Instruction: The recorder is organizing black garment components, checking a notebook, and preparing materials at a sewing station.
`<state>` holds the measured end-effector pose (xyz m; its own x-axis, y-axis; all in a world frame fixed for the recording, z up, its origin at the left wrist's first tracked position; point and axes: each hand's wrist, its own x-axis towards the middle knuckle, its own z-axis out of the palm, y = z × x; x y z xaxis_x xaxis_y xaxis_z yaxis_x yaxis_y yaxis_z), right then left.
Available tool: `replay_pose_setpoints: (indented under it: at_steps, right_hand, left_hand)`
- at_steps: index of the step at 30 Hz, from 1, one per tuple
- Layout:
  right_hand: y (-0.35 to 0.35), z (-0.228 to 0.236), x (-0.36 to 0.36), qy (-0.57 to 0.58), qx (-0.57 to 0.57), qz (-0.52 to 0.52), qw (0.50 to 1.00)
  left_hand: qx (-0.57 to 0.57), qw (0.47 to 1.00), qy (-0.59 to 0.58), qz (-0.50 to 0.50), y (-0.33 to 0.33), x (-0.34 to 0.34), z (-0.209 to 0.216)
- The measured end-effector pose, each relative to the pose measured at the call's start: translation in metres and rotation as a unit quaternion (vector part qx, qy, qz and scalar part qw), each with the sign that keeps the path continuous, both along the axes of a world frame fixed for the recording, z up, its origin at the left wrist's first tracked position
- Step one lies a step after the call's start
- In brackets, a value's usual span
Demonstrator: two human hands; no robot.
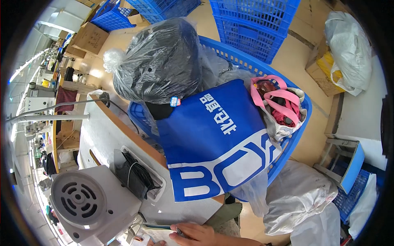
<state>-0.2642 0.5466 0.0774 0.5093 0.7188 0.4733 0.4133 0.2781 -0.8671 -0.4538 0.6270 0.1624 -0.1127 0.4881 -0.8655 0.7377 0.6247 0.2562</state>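
At the lower edge, my right hand is closed round a dark pen. It rests over a pale sheet or notebook page with a dark-greenish edge. Just left of it, only a few fingertips of my left hand come into view by the page; the rest is cut off. The page lies by the near edge of a sewing machine table. A grey-white sewing machine with a round vented cover stands to the left, and olive-green fabric lies to the right of the table corner.
Beyond the table, a blue plastic basket holds a big blue printed bag, a clear-wrapped dark bundle and a pink-strapped bag. Stacked blue crates stand behind. White sacks and a small blue-topped stool are at right.
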Motion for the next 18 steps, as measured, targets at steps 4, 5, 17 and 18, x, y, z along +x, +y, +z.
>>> replay_pose_setpoints:
  at_steps: [4, 5, 17, 18]
  right_hand:
    - [-0.001, 0.001, 0.004, 0.032, 0.004, 0.029, 0.999]
    - [0.000, 0.002, 0.006, 0.018, 0.012, 0.025, 0.999]
    - [0.002, -0.003, 0.003, -0.001, 0.030, -0.001, 1.000]
    - [0.002, -0.003, 0.003, 0.000, 0.029, -0.002, 1.000]
  left_hand:
    - [-0.008, 1.000, 0.002, -0.018, 0.000, -0.007, -0.003]
    - [-0.010, 1.000, 0.014, -0.021, 0.000, -0.011, -0.005]
    - [-0.063, 0.998, -0.020, -0.003, 0.003, -0.028, -0.007]
    - [-0.063, 0.998, -0.019, -0.003, 0.002, -0.030, -0.008]
